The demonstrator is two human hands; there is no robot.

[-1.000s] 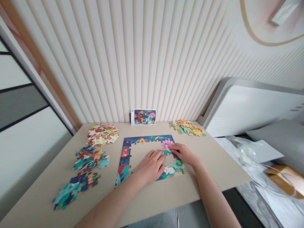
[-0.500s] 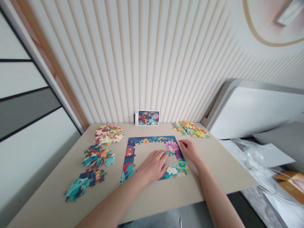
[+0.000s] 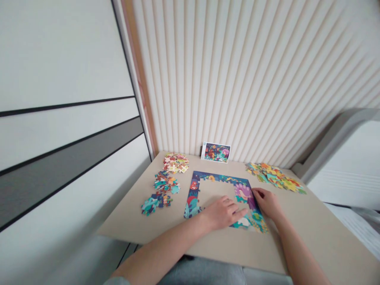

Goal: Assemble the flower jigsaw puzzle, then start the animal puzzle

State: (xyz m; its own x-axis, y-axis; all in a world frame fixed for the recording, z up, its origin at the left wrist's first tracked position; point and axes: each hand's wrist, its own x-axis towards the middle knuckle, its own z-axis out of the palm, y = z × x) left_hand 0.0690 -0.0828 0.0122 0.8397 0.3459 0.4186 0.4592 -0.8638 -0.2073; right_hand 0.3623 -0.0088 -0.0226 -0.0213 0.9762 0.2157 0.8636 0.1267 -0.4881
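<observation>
Left hand (image 3: 221,213): lies flat on the low edge of the blue jigsaw puzzle border (image 3: 219,177), fingers (image 3: 237,212) close together, pinching nothing.
Right hand (image 3: 266,203): fingers (image 3: 255,193) bent, tips on the purple jigsaw piece (image 3: 243,192); a pinch, I cannot tell.
Tip: flat fingers keep joined pieces from sliding.
Border: on the beige tabletop (image 3: 299,241).
Heaps: cream jigsaw pile (image 3: 175,162) and teal jigsaw pile (image 3: 163,186) left of border, orange jigsaw pile (image 3: 274,178) right of it, small picture card (image 3: 215,152) behind it.
Change: everything sits further right in view than before.
</observation>
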